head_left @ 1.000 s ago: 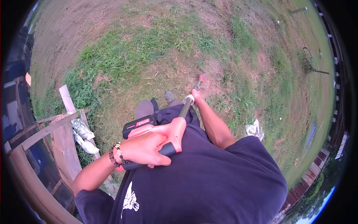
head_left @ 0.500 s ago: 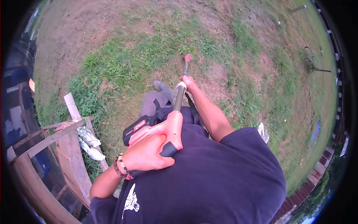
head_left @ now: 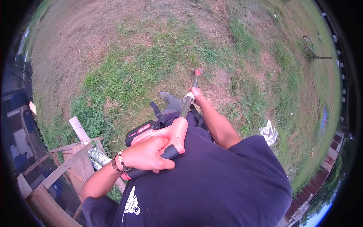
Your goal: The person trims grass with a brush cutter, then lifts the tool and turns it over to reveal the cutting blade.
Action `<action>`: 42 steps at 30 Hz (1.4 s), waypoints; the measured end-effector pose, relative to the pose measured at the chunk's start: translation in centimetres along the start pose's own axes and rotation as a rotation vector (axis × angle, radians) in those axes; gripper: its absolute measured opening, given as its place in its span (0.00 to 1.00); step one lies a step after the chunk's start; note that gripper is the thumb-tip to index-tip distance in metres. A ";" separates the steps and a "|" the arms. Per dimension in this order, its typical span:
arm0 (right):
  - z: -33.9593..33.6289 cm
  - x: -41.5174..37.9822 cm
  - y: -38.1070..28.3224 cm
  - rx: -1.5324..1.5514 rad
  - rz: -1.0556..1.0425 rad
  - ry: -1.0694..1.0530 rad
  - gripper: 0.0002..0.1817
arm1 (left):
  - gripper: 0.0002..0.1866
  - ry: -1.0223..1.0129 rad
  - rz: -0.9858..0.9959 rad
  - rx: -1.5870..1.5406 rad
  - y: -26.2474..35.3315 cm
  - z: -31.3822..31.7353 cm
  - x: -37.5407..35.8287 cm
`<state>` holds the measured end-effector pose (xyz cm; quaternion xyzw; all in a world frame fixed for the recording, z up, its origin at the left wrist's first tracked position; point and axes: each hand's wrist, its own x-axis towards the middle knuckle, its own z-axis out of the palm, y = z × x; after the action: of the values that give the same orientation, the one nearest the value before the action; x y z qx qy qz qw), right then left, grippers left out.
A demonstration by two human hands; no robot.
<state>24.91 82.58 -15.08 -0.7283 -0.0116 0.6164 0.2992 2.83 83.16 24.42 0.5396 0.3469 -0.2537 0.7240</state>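
A cordless string trimmer (head_left: pixel 176 130) with a red-orange rear housing runs forward from my body. At the rear, my left hand (head_left: pixel 145 154) is closed around its grip, with a beaded bracelet on the wrist. A black battery pack (head_left: pixel 140 131) sits on the housing just ahead of that hand. Farther along the shaft (head_left: pixel 185 109), my right hand (head_left: pixel 195 93) grips it with the arm stretched out, close to a whitish wrap (head_left: pixel 188 97). Beyond that hand the red end piece (head_left: pixel 198 71) shows above the grass; the cutting part cannot be made out.
Patchy grass (head_left: pixel 117 75) and dry ground spread ahead. A wooden frame (head_left: pixel 68 166) of planks stands at my left. Crumpled silvery foil (head_left: pixel 269 133) lies at right, with a dark metal piece (head_left: pixel 317 56) farther off. My shoe (head_left: pixel 165 97) is near the shaft.
The trimmer's far end and my right hand have shifted slightly down and right in view. The ground and planks have shifted too, and more of the foil shows. Both grips are unchanged.
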 end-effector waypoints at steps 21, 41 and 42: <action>5.9 2.6 -7.3 -0.097 -0.076 -0.027 0.11 | 0.20 0.254 0.128 0.318 0.3 -4.4 -0.3; 1.6 2.8 -3.7 0.249 -0.008 0.103 0.09 | 0.17 -0.100 -0.011 0.262 1.7 -10.2 0.4; 0.8 2.7 -2.9 0.291 -0.001 0.116 0.09 | 0.16 -0.119 -0.016 0.256 1.8 -10.4 0.6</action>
<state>25.90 86.32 -16.26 -0.7115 0.0950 0.5685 0.4020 2.13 93.67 23.19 0.6088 0.2723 -0.3331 0.6666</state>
